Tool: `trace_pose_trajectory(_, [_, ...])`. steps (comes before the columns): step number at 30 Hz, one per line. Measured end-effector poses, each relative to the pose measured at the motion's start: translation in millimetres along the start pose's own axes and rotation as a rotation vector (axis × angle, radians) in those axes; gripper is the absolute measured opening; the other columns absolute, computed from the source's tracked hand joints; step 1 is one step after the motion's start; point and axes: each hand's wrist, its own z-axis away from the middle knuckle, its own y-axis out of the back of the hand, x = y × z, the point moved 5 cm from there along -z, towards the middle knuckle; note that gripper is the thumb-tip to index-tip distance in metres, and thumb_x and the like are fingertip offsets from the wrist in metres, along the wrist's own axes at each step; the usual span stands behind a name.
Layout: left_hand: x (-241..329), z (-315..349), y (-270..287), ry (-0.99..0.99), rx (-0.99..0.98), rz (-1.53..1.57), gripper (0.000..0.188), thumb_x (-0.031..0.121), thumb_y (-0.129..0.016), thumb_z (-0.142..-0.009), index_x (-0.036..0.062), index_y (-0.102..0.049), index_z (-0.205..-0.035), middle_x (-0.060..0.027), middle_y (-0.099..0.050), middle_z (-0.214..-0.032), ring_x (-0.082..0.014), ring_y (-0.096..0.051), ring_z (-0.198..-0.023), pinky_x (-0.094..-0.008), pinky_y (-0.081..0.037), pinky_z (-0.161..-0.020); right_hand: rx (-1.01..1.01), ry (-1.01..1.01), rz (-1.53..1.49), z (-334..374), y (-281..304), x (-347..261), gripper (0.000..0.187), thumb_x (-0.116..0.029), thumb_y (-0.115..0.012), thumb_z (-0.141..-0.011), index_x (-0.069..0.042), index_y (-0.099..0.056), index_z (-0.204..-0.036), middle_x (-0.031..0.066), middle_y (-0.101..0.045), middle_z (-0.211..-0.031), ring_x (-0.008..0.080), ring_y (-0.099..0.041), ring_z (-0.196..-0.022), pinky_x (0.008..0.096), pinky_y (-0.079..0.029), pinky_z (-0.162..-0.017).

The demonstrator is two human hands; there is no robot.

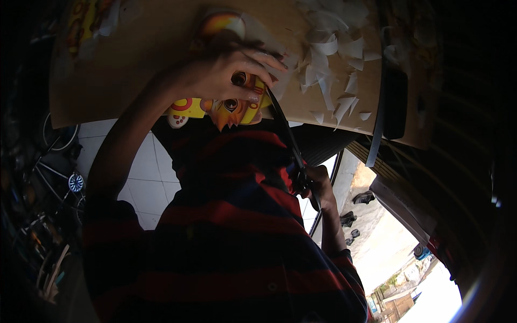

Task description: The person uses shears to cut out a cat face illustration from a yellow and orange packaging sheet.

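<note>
My left hand (pixel 234 70) grips a printed cartoon animal cutout (pixel 231 106), orange and yellow with big dark eyes, at the near edge of the table. Its thumb presses the face while the fingers reach over the cutout's right side. Low on the right, my right hand (pixel 320 188) is closed around the handles of long dark scissors (pixel 288 132). The blades slant up and left, and their tips meet the cutout's right edge beside my left fingers. Whether the blades are apart is too dark to tell. A yellow printed part with a white paw (pixel 179 119) shows left of the face.
Curled whitish offcuts (pixel 328 64) are scattered over the brown table (pixel 118 81). A metal ruler (pixel 377 124) and a dark oblong object (pixel 396 105) lie at the right. Another printed yellow piece (pixel 81 29) sits far left. A bicycle (pixel 59 161) stands on the floor at left.
</note>
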Motion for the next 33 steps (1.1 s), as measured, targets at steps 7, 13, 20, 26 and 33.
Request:
trace_pose_trajectory(7, [1,0,-1,-0.004,0.014,-0.06,0.027,0.012,-0.073,-0.076,0.0092,-0.069,-0.103,0.0052,-0.052,-0.137,-0.0248,-0.039,-0.135,-0.0419,-0.032,-0.115,0.012,0.011,-0.093,-5,2,6,0.066,-0.059,-0.078,-0.067,0.002,-0.064,-0.087,0.0015,-0.053,-0.051,0.0067,-0.052,-0.046,0.0249,-0.034,-0.043])
trace_pose_trajectory(13, [-3,0,-3,-0.004,0.034,-0.053,0.034,0.01,-0.075,-0.073,0.0094,-0.068,-0.106,0.0027,-0.054,-0.135,-0.0248,-0.041,-0.133,-0.0416,-0.031,-0.115,0.045,-0.011,-0.214,-13,1,-5,0.058,-0.054,-0.078,-0.071,0.001,-0.065,-0.086,0.0018,-0.053,-0.051,0.0077,-0.053,-0.044,0.0249,-0.035,-0.043])
trace_pose_trajectory(20, [-2,-2,-4,0.002,0.079,-0.018,0.04,0.006,-0.076,-0.068,0.0079,-0.068,-0.107,-0.0028,-0.058,-0.131,-0.0238,-0.048,-0.128,-0.0405,-0.029,-0.116,0.009,0.047,-0.158,-16,8,-3,0.059,-0.055,-0.078,-0.07,0.001,-0.064,-0.084,0.0013,-0.055,-0.052,0.0087,-0.058,-0.046,0.0236,-0.037,-0.043])
trace_pose_trajectory(26, [-3,-2,-5,0.005,0.073,-0.03,0.041,0.005,-0.077,-0.068,0.0082,-0.068,-0.108,-0.0022,-0.058,-0.131,-0.0231,-0.047,-0.129,-0.0401,-0.028,-0.117,0.006,0.028,-0.198,-16,4,-6,0.061,-0.057,-0.077,-0.07,0.001,-0.063,-0.083,0.001,-0.056,-0.052,0.0084,-0.059,-0.047,0.0232,-0.039,-0.044])
trace_pose_trajectory(33, [1,-2,-4,0.003,0.076,-0.056,0.041,0.005,-0.077,-0.067,0.0081,-0.069,-0.107,-0.0018,-0.057,-0.132,-0.0225,-0.047,-0.129,-0.0392,-0.028,-0.117,-0.003,-0.014,-0.238,-15,0,-8,0.063,-0.059,-0.076,-0.07,0.001,-0.062,-0.083,0.0014,-0.057,-0.052,0.008,-0.062,-0.05,0.0211,-0.041,-0.045])
